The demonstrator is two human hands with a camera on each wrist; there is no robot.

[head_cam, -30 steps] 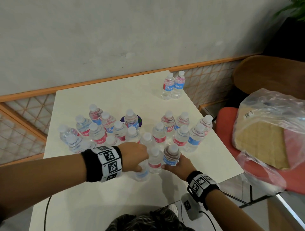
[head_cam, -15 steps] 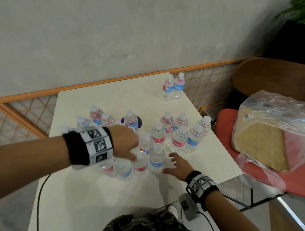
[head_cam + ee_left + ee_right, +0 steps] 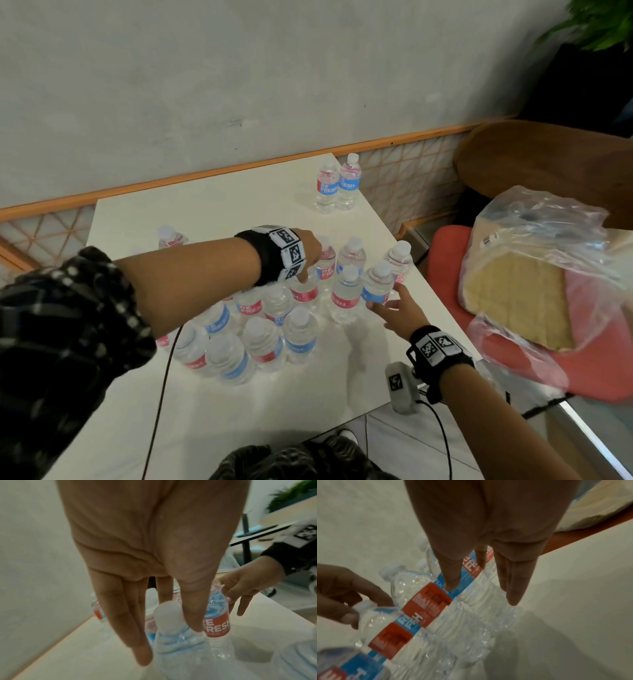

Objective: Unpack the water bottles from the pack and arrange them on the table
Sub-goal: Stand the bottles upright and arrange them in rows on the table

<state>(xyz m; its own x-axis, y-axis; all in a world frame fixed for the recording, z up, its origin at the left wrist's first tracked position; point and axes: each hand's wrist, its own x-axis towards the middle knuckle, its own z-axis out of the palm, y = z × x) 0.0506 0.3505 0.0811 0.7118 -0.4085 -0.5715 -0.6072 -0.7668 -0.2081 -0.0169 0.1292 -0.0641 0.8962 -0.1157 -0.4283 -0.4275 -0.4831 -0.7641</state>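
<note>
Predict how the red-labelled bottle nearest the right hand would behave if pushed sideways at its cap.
The red-labelled bottle is tall, narrow and looks full, so it would probably tip rather than slide. Neighbouring bottles stand close, so one would likely catch it.

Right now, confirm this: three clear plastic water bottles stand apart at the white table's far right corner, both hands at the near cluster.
Not three: the head view shows two clear plastic water bottles standing apart at that corner; the rest holds.

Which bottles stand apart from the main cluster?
The pair of bottles at the table's far right corner, side by side, well beyond both hands and the packed cluster.
</note>
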